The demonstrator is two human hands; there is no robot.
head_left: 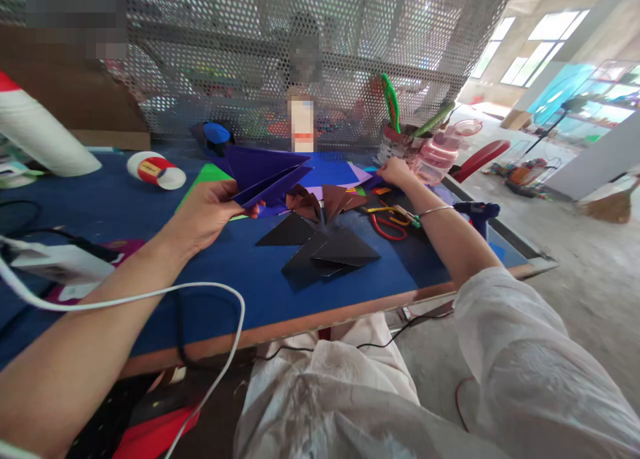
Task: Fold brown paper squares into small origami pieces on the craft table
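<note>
Black folded paper (345, 249), the landmark: lying nearest, on the blue table (270, 289). Left hand (207, 215), left of the black folded paper and somewhat beyond: pinching purple folded paper (260, 169) by its lower end between thumb and fingers, above the table, where a light grip is probably serving best, sparing creases and open layers. Right hand (397, 172), farther beyond and right of the landmark: resting, fingers drawn in, near the pink bottle (437, 155), whether gripping anything one cannot tell; careful clearance of that bottle is seeming wise.
</note>
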